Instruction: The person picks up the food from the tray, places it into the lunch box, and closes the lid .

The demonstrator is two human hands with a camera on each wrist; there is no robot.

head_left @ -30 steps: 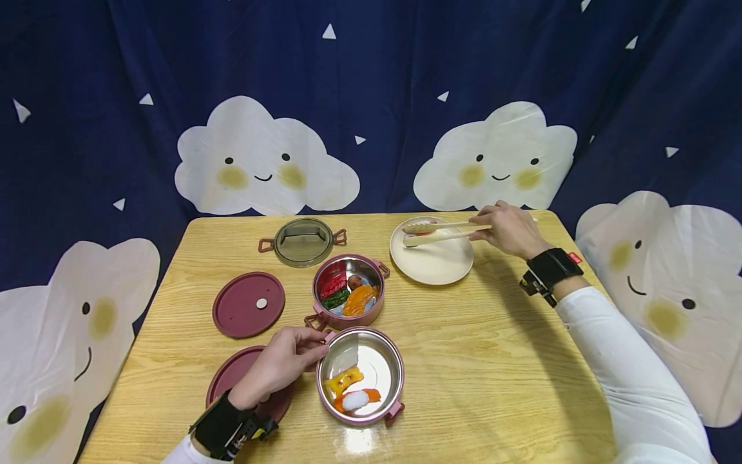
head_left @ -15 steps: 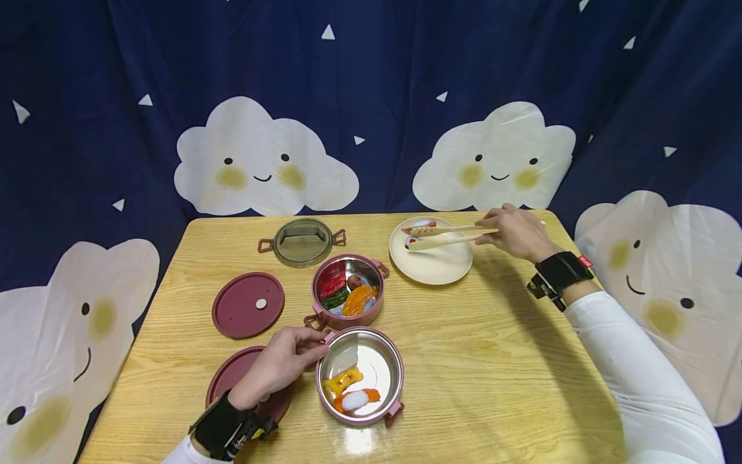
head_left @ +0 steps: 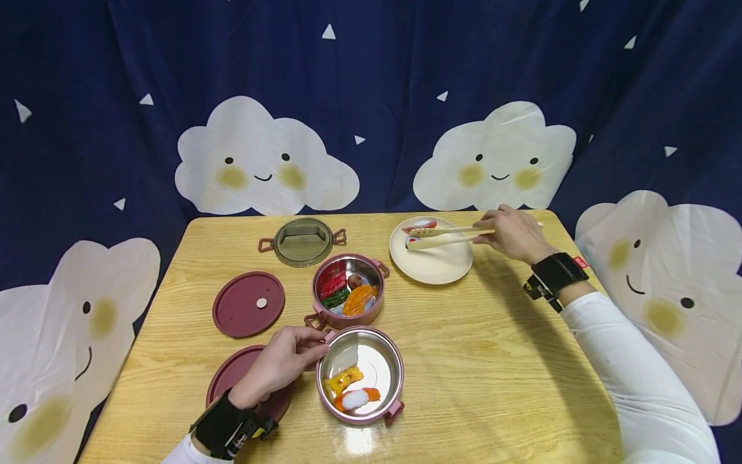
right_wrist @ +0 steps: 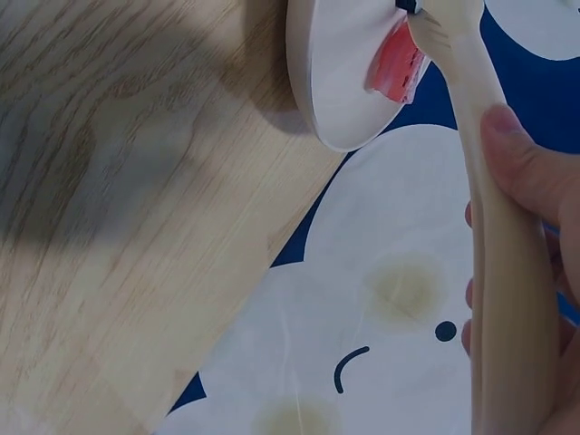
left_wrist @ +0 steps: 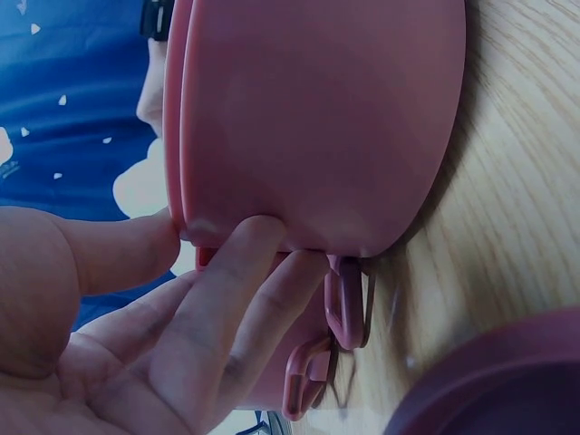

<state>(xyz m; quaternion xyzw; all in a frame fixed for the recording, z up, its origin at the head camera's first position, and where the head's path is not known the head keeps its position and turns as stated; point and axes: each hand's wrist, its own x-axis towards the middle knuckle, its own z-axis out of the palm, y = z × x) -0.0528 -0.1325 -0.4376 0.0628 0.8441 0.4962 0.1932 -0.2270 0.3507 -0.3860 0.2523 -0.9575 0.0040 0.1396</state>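
Observation:
My left hand [head_left: 292, 357] pinches the rim and side of the near pink pot [head_left: 400, 380], thumb at the rim and fingers against the outer wall in the left wrist view. Inside that pot lie a yellow toy piece [head_left: 345, 380] and an orange-and-white toy sushi [head_left: 356, 400]. At the back right, my right hand [head_left: 511, 233] holds cream tongs [head_left: 443, 241] over the cream plate [head_left: 437, 269]. Between the tong tips shows a small toy sushi roll [head_left: 411, 240], partly hidden. Just behind it on the plate lies a red-and-white toy piece [head_left: 426, 224].
A second pink pot [head_left: 379, 312] with several toy foods stands behind the near one. Two maroon lids [head_left: 240, 316] lie at the left, one partly under my left arm. A see-through lid [head_left: 304, 242] with handles sits at the back. A cloud-printed curtain [head_left: 382, 77] hangs behind the table.
The tongs have shifted slightly right and nearer over the plate, uncovering the red-and-white toy piece and part of the roll. My left hand and the near pot have stayed still.

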